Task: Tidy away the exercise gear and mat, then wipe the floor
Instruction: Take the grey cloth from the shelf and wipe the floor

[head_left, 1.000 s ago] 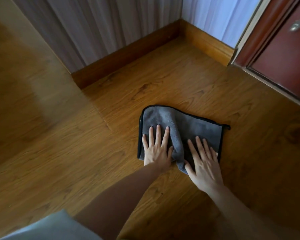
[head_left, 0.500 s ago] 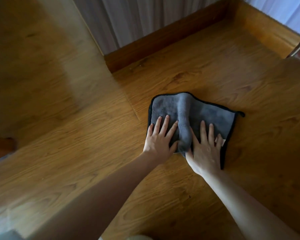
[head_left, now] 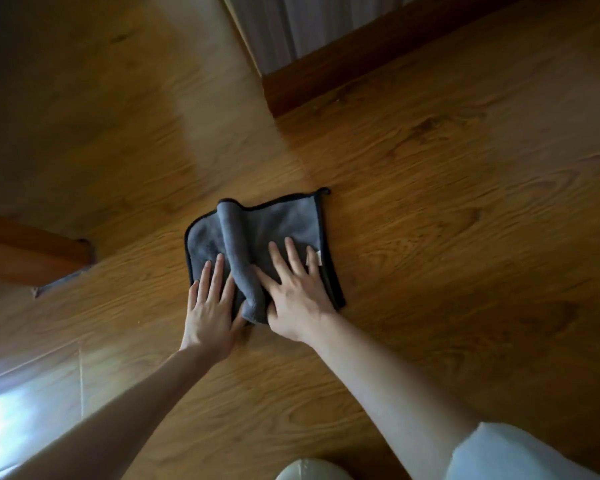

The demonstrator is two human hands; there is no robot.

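Floor: A wooden floor (head_left: 447, 174) of warm brown planks filled nearly the whole view, its grain slightly blurred, with a bright patch of light at the lower left edge.
Wall: A pale wall (head_left: 284, 26) stood at the top centre, ending in an outward corner.
Skirting board: A dark wooden skirting board (head_left: 361, 60) ran along the base of that wall, from the corner toward the upper right.
Left edge: A second length of reddish wooden trim (head_left: 32, 251) showed at the left edge; what it belonged to could not be told.
Clothing: A pale sleeve (head_left: 506, 452) covered the right upper arm at the lower right.
Cloth: A grey microfibre cloth (head_left: 284, 220) with black edging lay on the floor near the centre, bunched into a raised ridge down its middle, a small loop at its far right corner.
Left hand: The left hand (head_left: 210, 313) pressed flat on the near left part of the cloth, fingers spread apart and gripping nothing.
Right hand: The right hand (head_left: 297, 292) pressed flat on the right part of the cloth, fingers likewise spread, just beside the ridge.
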